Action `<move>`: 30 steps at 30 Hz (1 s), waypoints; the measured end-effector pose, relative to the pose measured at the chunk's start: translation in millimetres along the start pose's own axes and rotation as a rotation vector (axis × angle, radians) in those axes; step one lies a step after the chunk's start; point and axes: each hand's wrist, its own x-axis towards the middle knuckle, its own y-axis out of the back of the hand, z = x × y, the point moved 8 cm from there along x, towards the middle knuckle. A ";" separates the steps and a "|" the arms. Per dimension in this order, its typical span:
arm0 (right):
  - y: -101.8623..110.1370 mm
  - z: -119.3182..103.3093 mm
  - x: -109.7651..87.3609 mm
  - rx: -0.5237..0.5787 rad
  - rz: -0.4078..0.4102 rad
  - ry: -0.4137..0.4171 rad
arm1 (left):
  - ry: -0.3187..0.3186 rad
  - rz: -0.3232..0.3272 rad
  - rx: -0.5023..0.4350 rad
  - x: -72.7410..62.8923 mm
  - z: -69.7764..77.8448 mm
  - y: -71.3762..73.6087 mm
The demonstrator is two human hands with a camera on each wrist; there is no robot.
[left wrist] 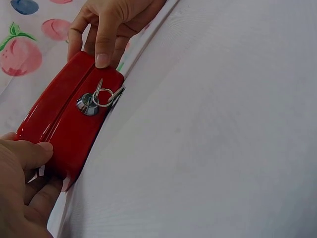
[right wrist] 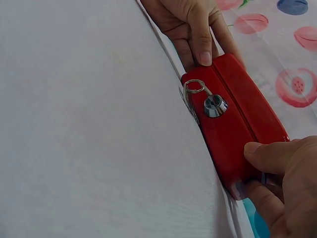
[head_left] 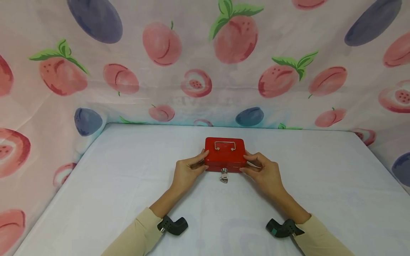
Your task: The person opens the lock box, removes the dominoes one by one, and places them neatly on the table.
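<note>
A small red metal cash box [head_left: 221, 160] sits on the white-covered table, lid closed, its lock side facing me. A thin wire handle [head_left: 225, 142] lies on the lid. In the front is a round silver lock [left wrist: 87, 104] with a key in it, and a ring [right wrist: 194, 86] hangs from that key with more metal on it. My left hand [head_left: 187, 173] holds the box's left end, thumb on the front face. At the other end my right hand [head_left: 265, 174] grips it the same way. Some fingertips are hidden behind the box.
White cloth covers the table [head_left: 208, 213]. Behind and to the sides hangs a fruit-patterned curtain [head_left: 195, 46], meeting the table's far edge a little beyond the box. A black device [head_left: 173, 225] is on the left wrist, another black device [head_left: 284, 228] on the right.
</note>
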 end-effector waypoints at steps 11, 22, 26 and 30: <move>0.4 29.4 1.7 -0.054 -0.025 0.043 | -0.023 0.016 0.020 1.1 -18.8 -1.2; 10.8 36.2 8.1 -0.134 -0.149 0.067 | -0.043 0.012 0.100 1.2 -31.8 -2.0; 8.3 39.6 8.9 -0.116 -0.174 0.044 | -0.002 -0.007 0.144 1.2 -34.1 -3.0; 3.5 26.3 7.4 -0.046 -0.206 0.044 | 0.024 -0.037 0.208 1.3 -37.9 -4.7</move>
